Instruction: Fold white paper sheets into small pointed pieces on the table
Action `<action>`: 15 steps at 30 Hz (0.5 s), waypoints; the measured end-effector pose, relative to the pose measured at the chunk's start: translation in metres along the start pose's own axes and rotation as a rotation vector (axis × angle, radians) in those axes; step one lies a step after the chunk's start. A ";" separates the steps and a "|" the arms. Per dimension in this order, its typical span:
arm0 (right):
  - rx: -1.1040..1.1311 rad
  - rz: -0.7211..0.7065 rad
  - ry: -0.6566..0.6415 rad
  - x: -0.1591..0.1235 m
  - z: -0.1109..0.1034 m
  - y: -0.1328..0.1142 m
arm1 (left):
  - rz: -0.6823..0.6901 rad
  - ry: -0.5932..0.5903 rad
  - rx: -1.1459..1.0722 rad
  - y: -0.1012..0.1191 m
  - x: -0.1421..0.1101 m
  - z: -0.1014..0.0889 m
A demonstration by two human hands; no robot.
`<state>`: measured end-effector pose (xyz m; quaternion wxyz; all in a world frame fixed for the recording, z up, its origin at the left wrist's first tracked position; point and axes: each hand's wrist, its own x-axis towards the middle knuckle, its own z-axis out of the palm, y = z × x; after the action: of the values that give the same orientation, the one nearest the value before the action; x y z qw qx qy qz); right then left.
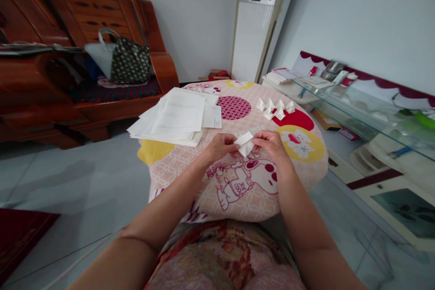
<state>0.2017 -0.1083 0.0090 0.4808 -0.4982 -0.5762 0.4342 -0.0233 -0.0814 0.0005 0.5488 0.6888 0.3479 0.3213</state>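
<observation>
A small piece of folded white paper is pinched between my two hands, just above the round table's patterned cloth. My left hand grips its left edge between thumb and fingertips. On the opposite side, my right hand pinches the right edge. Creases cross the paper, and its lower part comes to a point. Beyond my right hand stand several small pointed folded paper pieces in a cluster. To the far left of my left hand lies a stack of white paper sheets, some with faint print.
A glass-topped cabinet with papers and small items runs along the right. At the back left stands a wooden bench with a dark patterned bag on it. A tall white air conditioner stands behind the table.
</observation>
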 end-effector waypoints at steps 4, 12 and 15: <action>-0.072 -0.067 0.053 0.001 0.000 0.004 | 0.105 0.030 0.188 0.009 0.011 -0.010; -0.332 -0.221 -0.053 0.031 0.002 -0.014 | 0.002 -0.262 0.039 0.021 0.054 -0.041; -0.394 -0.189 -0.132 0.053 0.000 -0.015 | -0.080 -0.234 -0.063 0.018 0.073 -0.048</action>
<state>0.1972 -0.0575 0.0297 0.3742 -0.4968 -0.7241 0.2980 -0.0201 0.0016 0.0317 0.6194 0.6895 0.2987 0.2275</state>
